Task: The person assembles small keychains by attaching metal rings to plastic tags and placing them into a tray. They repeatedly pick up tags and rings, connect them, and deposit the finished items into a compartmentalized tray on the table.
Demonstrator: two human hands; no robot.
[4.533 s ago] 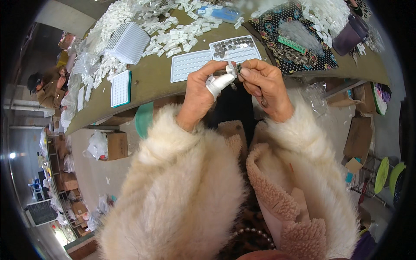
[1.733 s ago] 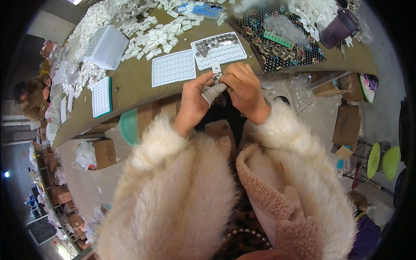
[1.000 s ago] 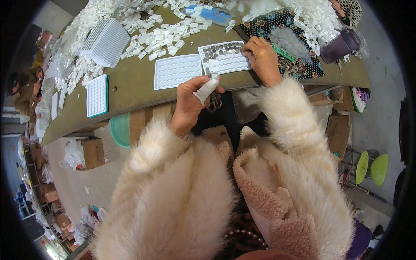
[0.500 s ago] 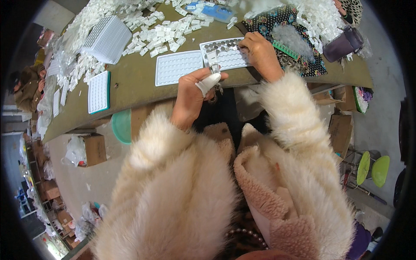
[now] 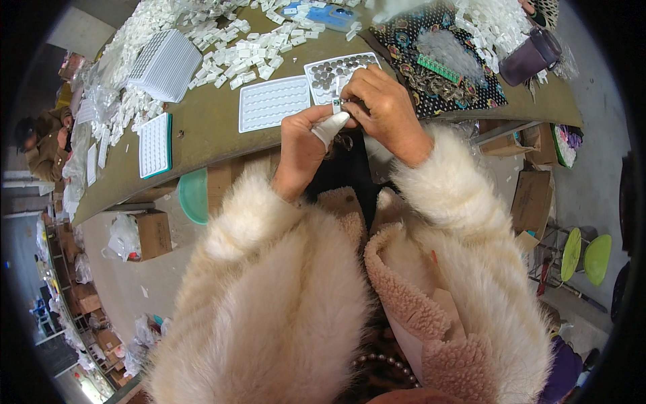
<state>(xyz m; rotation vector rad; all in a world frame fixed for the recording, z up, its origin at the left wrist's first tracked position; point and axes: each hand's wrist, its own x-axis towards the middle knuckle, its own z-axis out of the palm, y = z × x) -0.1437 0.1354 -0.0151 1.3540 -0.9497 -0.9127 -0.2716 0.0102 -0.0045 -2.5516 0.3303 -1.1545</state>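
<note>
half a second ago the right hand (image 5: 385, 109) had its fingertips at the three o'clock end of the disc tray (image 5: 319, 98); it has since come back toward seven o'clock and joined the left hand (image 5: 301, 145). the fingertips of both now meet around the small white piece (image 5: 337, 106), which the left alone was holding then. the right knuckles now hide the tray's four o'clock corner, while the patterned cloth (image 5: 491, 87) has its seven o'clock corner uncovered, and more of the metal pieces (image 5: 431, 87) on it show.
</note>
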